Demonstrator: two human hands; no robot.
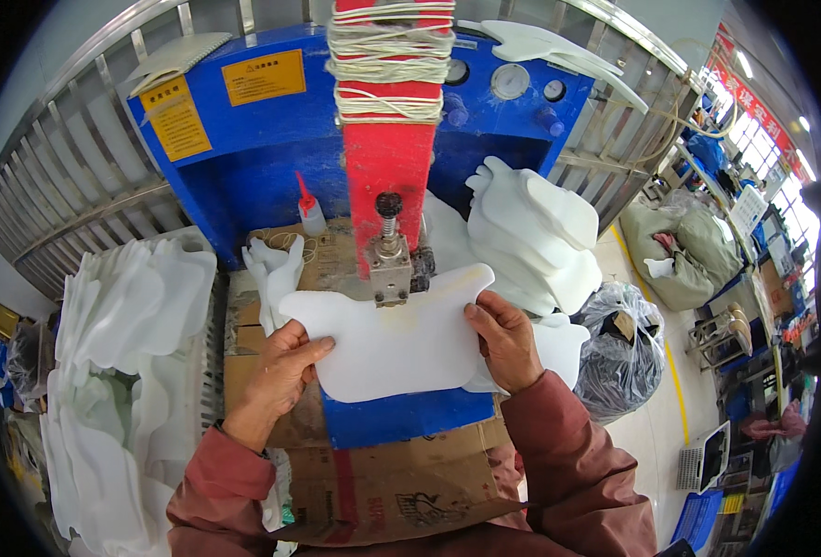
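Note:
Between my two hands is a white, curved foam-like sheet, its upper edge under the metal head of a red machine arm. My left hand pinches the sheet's left edge, thumb on top. At its upper right side, my right hand grips the sheet between thumb and fingers. A faint yellowish band runs along the sheet's upper part. Whether the metal head touches the sheet I cannot tell. Beneath the sheet shows a blue surface of the machine.
Stacked white sheets lie at the left; another pile sits behind my right hand. A red-tipped bottle stands by the blue machine housing. Cardboard hangs before me. At the right is a plastic bag on the floor.

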